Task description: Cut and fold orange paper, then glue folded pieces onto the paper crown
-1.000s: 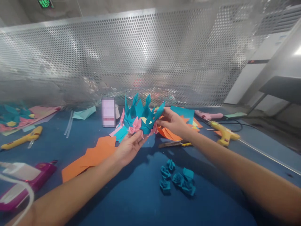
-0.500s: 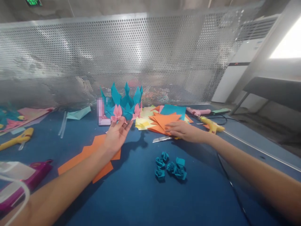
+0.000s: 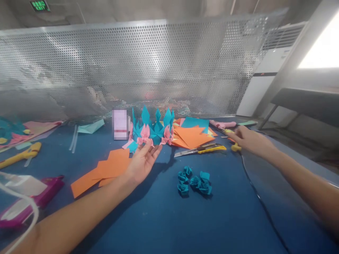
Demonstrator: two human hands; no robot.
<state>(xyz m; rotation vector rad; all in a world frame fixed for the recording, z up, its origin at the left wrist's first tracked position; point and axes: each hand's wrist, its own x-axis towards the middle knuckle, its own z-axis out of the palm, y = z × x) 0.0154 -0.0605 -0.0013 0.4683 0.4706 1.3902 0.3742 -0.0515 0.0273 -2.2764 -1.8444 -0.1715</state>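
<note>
My left hand [image 3: 141, 158] holds a blue paper crown [image 3: 156, 128] from below by its front lower edge. The crown has tall pointed folds and pink folded paper flowers [image 3: 145, 133] along its base. At the right, my right hand [image 3: 250, 141] is closed over the yellow glue gun [image 3: 235, 146], covering much of its body. A yellow-handled utility knife [image 3: 209, 149] lies to the left of that hand. Several crumpled blue paper roses [image 3: 196, 181] sit on the blue table [image 3: 164, 218] in front of me.
Orange sheets [image 3: 112, 164] lie beneath my left forearm, more orange paper [image 3: 190, 137] behind the knife. A pink glue gun [image 3: 224, 125] rests farther back. At left are another yellow glue gun [image 3: 31, 151] and a magenta power strip [image 3: 50, 190]. A perforated metal panel [image 3: 148, 67] bounds the back.
My right hand has moved right, from the orange paper and knife to the yellow glue gun, uncovering the knife. My left hand has brought the crown rightward and slightly lower.
</note>
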